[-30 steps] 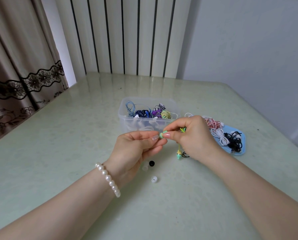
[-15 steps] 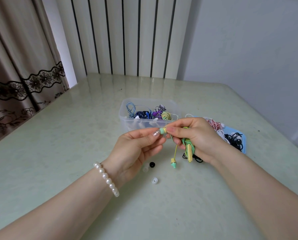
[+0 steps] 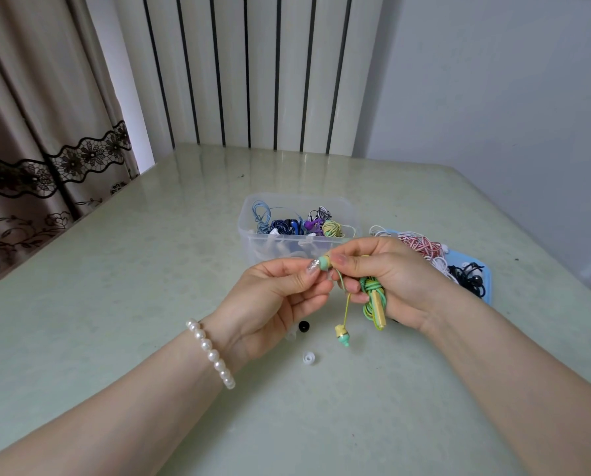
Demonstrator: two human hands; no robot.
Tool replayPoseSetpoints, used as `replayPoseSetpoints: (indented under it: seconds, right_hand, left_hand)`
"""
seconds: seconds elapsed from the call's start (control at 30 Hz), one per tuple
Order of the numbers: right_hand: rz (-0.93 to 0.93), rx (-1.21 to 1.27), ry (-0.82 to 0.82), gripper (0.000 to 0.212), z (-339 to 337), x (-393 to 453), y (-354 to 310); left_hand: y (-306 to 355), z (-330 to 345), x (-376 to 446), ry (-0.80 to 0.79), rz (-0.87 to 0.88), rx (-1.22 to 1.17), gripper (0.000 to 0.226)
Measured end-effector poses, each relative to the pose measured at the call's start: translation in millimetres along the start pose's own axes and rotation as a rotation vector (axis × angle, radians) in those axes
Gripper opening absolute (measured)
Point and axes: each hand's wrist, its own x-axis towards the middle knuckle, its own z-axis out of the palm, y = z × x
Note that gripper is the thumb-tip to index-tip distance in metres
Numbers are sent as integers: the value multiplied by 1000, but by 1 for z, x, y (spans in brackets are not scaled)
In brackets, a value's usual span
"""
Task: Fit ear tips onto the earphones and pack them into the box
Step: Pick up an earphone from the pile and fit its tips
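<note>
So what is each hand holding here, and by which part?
The right hand pinches one bud of the green-yellow earphones and clasps their coiled cable. The left hand fingertips meet that bud's tip.

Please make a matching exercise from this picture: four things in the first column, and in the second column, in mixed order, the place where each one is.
Things:
1. green-yellow earbud
2. second earbud
3. white ear tip
4. red-white earphones

Places:
A. lying loose on the table
B. on the blue lid, right of the clear box
C. pinched between left hand and right hand
D. hanging by its cord below the hands

Pairs: 1-C, 2-D, 3-A, 4-B
</note>
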Motion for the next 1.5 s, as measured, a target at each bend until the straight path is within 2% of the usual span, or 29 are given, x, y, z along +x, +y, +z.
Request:
replayPoseSetpoints:
  seconds: [0.17,0.47,0.73,0.9,0.97,1.03,1.1,1.17,1.23,1.3,1.4,1.5]
  right_hand:
    - [-55,-112,113,16,0,2,1]
    - [-58,-109,198,10,0,2,-1]
    - [-41,-117,182,6,2,3,2]
    - [-63,-25,167,6,5,3,-3]
    - [-82,71,149,5,4,2,-6]
    - [-91,193,139,9,3,2,-9]
    - [-93,300,141,13,2,1,-10]
    - [-94,345,152,17,-1,2,-12]
    - [-76,299,175,15,-6,3,-13]
    - [-42,159,233,4,-11,5,-10]
    - [6,-147,308,7,-15,8,1]
    - [38,-368,332,5,-13,10,8]
  left_hand:
    - [-1,0,1,40,9,-2,9]
    - [-2,2,2,132,218,34,11]
    - [-5,0,3,138,221,128,9]
    - [-3,3,3,131,224,133,9]
    - [-4,3,3,108,176,191,25]
    - [-4,4,1,4,109,282,38]
    - [-6,6,-4,-114,67,315,40]
    - [-7,7,-5,-119,68,265,30]
    - [-7,6,-2,-64,88,228,16]
    - [-5,2,2,-4,113,236,12]
    - [-5,-2,6,80,181,368,15]
    - [-10,-2,5,76,242,561,15]
